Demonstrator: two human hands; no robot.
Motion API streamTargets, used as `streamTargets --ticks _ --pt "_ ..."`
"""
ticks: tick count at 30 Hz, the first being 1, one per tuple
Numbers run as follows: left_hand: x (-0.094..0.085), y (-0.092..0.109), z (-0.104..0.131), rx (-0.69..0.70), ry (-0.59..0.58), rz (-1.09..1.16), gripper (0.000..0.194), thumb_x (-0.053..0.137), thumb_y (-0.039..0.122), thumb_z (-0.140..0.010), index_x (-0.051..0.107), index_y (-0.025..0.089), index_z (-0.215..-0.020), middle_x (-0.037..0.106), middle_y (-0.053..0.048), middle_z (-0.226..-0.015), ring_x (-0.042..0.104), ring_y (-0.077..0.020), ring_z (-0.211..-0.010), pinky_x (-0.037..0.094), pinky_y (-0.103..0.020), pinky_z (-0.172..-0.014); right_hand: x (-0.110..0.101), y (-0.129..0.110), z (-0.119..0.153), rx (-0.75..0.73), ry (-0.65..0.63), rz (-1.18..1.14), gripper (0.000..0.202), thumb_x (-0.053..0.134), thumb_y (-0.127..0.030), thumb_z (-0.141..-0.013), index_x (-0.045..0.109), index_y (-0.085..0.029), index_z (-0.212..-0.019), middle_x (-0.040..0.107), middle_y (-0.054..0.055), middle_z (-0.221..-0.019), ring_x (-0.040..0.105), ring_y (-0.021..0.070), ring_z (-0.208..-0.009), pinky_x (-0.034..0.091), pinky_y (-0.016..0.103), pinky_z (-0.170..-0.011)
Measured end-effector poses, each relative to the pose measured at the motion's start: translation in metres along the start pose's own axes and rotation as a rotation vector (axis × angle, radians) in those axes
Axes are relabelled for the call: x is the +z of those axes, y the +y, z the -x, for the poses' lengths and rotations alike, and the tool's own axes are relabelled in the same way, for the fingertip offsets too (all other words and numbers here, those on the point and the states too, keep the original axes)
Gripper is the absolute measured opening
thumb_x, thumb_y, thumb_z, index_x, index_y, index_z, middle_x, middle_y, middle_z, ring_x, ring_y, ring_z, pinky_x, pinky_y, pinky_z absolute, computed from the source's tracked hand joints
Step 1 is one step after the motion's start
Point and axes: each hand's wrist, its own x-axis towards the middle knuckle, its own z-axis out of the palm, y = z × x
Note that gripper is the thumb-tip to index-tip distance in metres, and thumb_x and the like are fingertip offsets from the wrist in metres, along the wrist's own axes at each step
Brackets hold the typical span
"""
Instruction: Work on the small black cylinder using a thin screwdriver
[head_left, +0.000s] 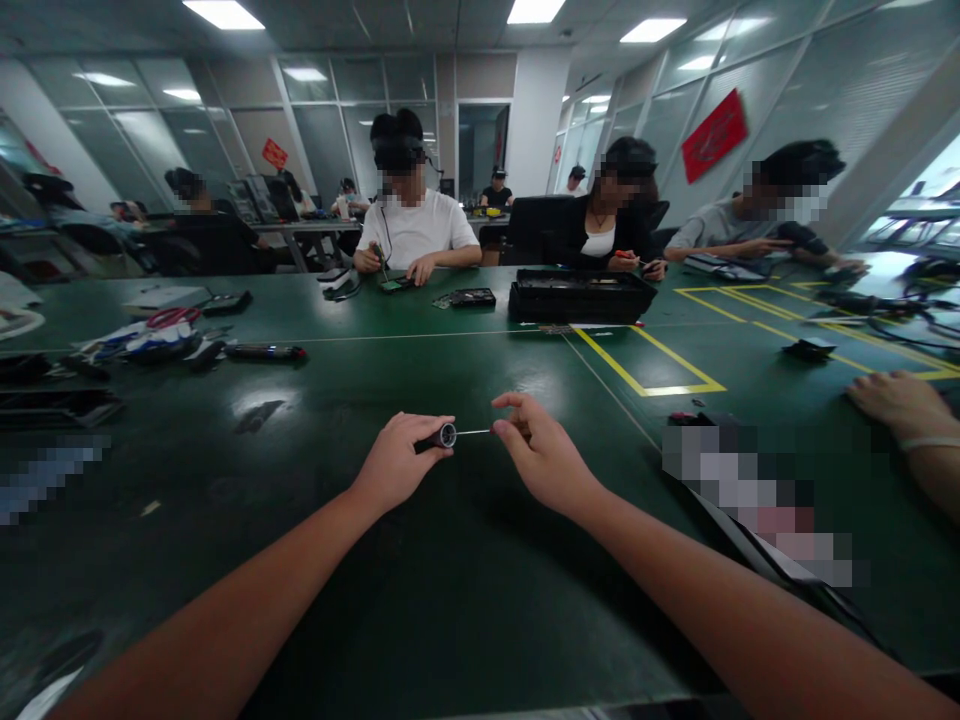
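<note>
In front of me, my left hand (pixel 397 455) is closed around a short dark cylinder (pixel 448 435). Its round, pale-rimmed end faces right, with a dark hollow or lens inside. A thin metal rod (pixel 474 432) runs level from beside that end to the fingertips of my right hand (pixel 536 445). The right thumb meets the rod's far end, while the index finger arches above it, apart from the thumb. Other right fingers are curled and partly hidden. Both hands are held just above the green table (pixel 420 610).
A dark pen-like tool (pixel 265 352) and a pile of cables and bags (pixel 154 338) lie left. A long black case (pixel 581 297) stands ahead. Right are a black-edged item (pixel 720 500), partly blurred, and another person's hand (pixel 896 400). Co-workers (pixel 420 225) sit across the table.
</note>
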Motion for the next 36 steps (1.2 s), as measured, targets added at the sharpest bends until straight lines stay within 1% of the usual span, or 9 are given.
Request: streamTargets --ticks 3,8,11,18,21,25,28,32,36 --pt "0.0 0.0 0.0 -0.006 0.007 -0.001 0.041 0.074 0.022 -0.084 0.068 0.029 -0.124 0.07 -0.003 -0.123 0.061 -0.0261 -0.117 0.038 -0.054 -0.11 -0.001 -0.001 0.001 -0.018 -0.007 -0.009 0.027 0.052 -0.032 -0.095 0.054 -0.024 -0.121 0.066 0.003 -0.091 0.062 0.0186 -0.077 0.047 0.032 -0.067" --pt "0.002 -0.001 0.0 -0.002 0.022 -0.001 0.041 0.074 0.021 -0.084 0.068 0.029 -0.124 0.07 -0.003 -0.123 0.061 -0.0257 -0.116 0.037 -0.054 -0.111 -0.002 0.002 -0.004 0.056 -0.036 0.029 0.035 0.038 -0.045 -0.102 0.061 -0.023 -0.115 0.066 0.002 -0.082 0.06 0.0172 -0.065 0.044 0.032 -0.061" --pt "0.002 -0.002 0.0 -0.005 0.021 -0.004 0.042 0.074 0.021 -0.083 0.067 0.029 -0.125 0.07 -0.003 -0.124 0.06 -0.0257 -0.117 0.037 -0.055 -0.112 -0.002 0.001 -0.004 0.057 -0.049 0.04 0.032 0.037 -0.039 -0.102 0.063 -0.023 -0.113 0.069 0.004 -0.09 0.059 0.0158 -0.065 0.043 0.032 -0.061" --pt "0.0 0.002 0.001 -0.009 0.007 -0.005 0.042 0.074 0.022 -0.084 0.067 0.028 -0.125 0.07 -0.003 -0.124 0.06 -0.0258 -0.117 0.037 -0.054 -0.111 -0.004 -0.004 0.0 -0.001 -0.035 -0.026 0.025 0.05 -0.032 -0.096 0.054 -0.024 -0.119 0.062 0.0 -0.082 0.058 0.0173 -0.073 0.043 0.031 -0.066" --pt "0.0 0.003 0.002 0.0 -0.013 -0.011 0.04 0.073 0.022 -0.085 0.068 0.028 -0.124 0.07 -0.003 -0.125 0.06 -0.0259 -0.118 0.036 -0.054 -0.112 -0.004 -0.002 -0.002 0.067 -0.021 -0.062 0.026 0.044 -0.039 -0.099 0.056 -0.025 -0.117 0.063 0.001 -0.086 0.059 0.0183 -0.075 0.044 0.033 -0.065" --pt "0.001 0.003 0.002 0.004 -0.003 -0.004 0.04 0.072 0.024 -0.085 0.067 0.029 -0.125 0.069 -0.003 -0.125 0.059 -0.0259 -0.119 0.036 -0.053 -0.112 -0.004 0.001 -0.003 0.172 -0.005 -0.089 0.028 0.037 -0.039 -0.1 0.056 -0.026 -0.115 0.057 -0.002 -0.073 0.054 0.0172 -0.063 0.041 0.032 -0.058" --pt "0.002 0.003 0.001 -0.01 0.004 -0.007 0.041 0.072 0.025 -0.085 0.067 0.029 -0.125 0.07 -0.004 -0.123 0.06 -0.0266 -0.117 0.037 -0.053 -0.111 -0.001 0.003 -0.002 0.128 0.054 -0.19 0.022 0.043 -0.032 -0.097 0.052 -0.026 -0.116 0.058 -0.002 -0.078 0.056 0.0168 -0.068 0.043 0.031 -0.062" --pt "0.001 0.005 0.0 -0.019 0.024 -0.008 0.04 0.071 0.027 -0.086 0.067 0.029 -0.126 0.07 -0.005 -0.122 0.061 -0.0267 -0.115 0.038 -0.053 -0.11 0.004 0.005 -0.005 0.062 0.134 -0.369 0.019 0.058 -0.036 -0.091 0.058 -0.023 -0.103 0.063 0.002 -0.09 0.059 0.0174 -0.08 0.047 0.033 -0.074" --pt "0.0 0.01 -0.003 0.12 0.07 -0.106 0.038 0.066 0.024 -0.09 0.065 0.031 -0.127 0.069 -0.003 -0.123 0.059 -0.024 -0.118 0.026 -0.055 -0.117 0.005 0.013 -0.013 0.247 0.207 -0.722 0.024 0.061 -0.043 -0.088 0.063 -0.02 -0.091 0.061 0.002 -0.078 0.058 0.0168 -0.071 0.051 0.035 -0.073"
